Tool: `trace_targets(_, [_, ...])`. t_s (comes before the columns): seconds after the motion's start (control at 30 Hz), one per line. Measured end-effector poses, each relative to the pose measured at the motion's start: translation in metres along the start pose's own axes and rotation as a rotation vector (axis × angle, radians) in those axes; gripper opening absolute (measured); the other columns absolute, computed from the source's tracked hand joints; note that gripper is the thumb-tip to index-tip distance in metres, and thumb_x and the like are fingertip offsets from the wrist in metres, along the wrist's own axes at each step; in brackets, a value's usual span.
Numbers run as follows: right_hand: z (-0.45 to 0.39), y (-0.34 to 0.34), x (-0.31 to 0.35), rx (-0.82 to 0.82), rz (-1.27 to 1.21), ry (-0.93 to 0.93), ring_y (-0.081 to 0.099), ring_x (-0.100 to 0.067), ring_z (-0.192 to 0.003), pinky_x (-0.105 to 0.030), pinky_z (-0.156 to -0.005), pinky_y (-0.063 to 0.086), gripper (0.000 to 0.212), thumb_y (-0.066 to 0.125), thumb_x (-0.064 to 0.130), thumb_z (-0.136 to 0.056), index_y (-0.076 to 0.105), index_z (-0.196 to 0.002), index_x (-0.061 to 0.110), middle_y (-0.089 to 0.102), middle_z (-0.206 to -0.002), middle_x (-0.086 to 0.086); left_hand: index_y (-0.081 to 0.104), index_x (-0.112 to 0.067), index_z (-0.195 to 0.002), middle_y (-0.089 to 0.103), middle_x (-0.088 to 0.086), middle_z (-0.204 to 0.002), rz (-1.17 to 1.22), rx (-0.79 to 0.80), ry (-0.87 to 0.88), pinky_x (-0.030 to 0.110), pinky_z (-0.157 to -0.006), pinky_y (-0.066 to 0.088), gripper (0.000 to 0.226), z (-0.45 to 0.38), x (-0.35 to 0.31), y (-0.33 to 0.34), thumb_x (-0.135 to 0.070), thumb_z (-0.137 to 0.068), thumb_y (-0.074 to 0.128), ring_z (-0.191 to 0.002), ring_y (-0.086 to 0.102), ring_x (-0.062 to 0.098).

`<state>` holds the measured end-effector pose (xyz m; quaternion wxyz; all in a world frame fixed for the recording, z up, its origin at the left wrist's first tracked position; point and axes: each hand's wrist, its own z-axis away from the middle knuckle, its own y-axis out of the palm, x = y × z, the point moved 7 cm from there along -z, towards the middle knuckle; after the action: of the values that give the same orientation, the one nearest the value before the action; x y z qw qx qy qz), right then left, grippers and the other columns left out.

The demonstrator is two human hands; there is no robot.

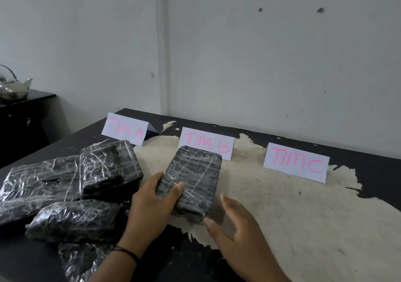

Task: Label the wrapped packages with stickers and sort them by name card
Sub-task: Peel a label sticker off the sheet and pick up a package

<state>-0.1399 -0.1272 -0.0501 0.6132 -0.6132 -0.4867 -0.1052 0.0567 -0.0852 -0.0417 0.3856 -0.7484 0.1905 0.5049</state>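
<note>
Left hand (152, 203) curled round near left edge of black rectangular package wrapped in clear film (193, 179), thumb on top; grip closed on it. Right hand (234, 223) open, fingers spread, fingertips at package's near right corner. Folded white paper cards in pink: "TIM A" (125, 128), "TIM B" (207, 143), "TIM C" (296, 162). Package on worn black counter (358, 199), long axis toward "TIM B" card

Cards (206, 144): TIM A, TIM B, TIM C

The left hand (152, 203) grips a black wrapped package (193, 179) before the "TIM B" card (207, 143); the right hand (236, 227) hovers open beside it
</note>
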Motion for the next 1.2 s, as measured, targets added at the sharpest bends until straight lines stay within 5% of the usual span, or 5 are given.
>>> trace_targets(0.13, [0.001, -0.004, -0.010, -0.027, -0.013, 0.097, 0.017, 0.001, -0.139, -0.024, -0.115, 0.016, 0.109, 0.026, 0.092, -0.058, 0.024, -0.147, 0.030, 0.025, -0.151, 0.017, 0.060, -0.026, -0.116, 0.068, -0.011, -0.101, 0.060, 0.040, 0.032, 0.025, -0.081, 0.054, 0.043, 0.001, -0.011, 0.006, -0.044, -0.078, 0.068, -0.090, 0.063, 0.000])
trace_targets(0.33, [0.003, -0.029, -0.009, -0.108, -0.374, 0.229, 0.035, 0.006, -0.123, -0.014, -0.100, 0.032, 0.091, 0.052, 0.071, -0.067, 0.027, -0.145, 0.033, 0.036, -0.143, 0.022, 0.059, -0.029, -0.115, 0.068, -0.013, -0.106, 0.107, 0.124, 0.094, 0.033, -0.087, 0.053, 0.047, 0.010, -0.036, 0.029, -0.053, -0.075, 0.067, -0.098, 0.063, 0.004])
trace_targets(0.73, [0.043, -0.095, -0.052, -0.328, -0.523, 0.390, 0.063, 0.004, -0.093, -0.017, -0.078, 0.050, 0.030, 0.057, 0.025, -0.091, 0.055, -0.116, 0.042, 0.066, -0.104, 0.022, 0.060, -0.009, -0.087, 0.061, 0.007, -0.066, 0.355, 0.414, -0.018, 0.021, -0.051, 0.046, 0.025, 0.029, -0.060, 0.110, -0.033, -0.084, 0.067, -0.053, 0.054, 0.012])
trace_targets(0.93, [0.062, -0.100, -0.065, -0.364, -0.524, 0.447, 0.062, 0.002, -0.094, -0.024, -0.085, 0.051, 0.025, 0.055, 0.024, -0.092, 0.057, -0.099, 0.047, 0.067, -0.100, 0.021, 0.058, -0.034, -0.111, 0.072, -0.011, -0.095, 0.348, 0.490, 0.015, 0.020, -0.066, 0.054, 0.026, 0.052, -0.049, 0.128, -0.030, -0.086, 0.064, -0.081, 0.068, 0.005])
trace_targets(1.2, [0.071, -0.094, -0.072, -0.399, -0.438, 0.463, 0.055, 0.000, -0.112, -0.025, -0.096, 0.047, 0.040, 0.050, 0.030, -0.094, 0.049, -0.134, 0.030, 0.058, -0.124, 0.017, 0.053, -0.037, -0.128, 0.065, -0.019, -0.117, 0.288, 0.579, 0.140, 0.026, -0.093, 0.051, 0.043, 0.062, -0.055, 0.125, -0.037, -0.086, 0.061, -0.107, 0.061, 0.001])
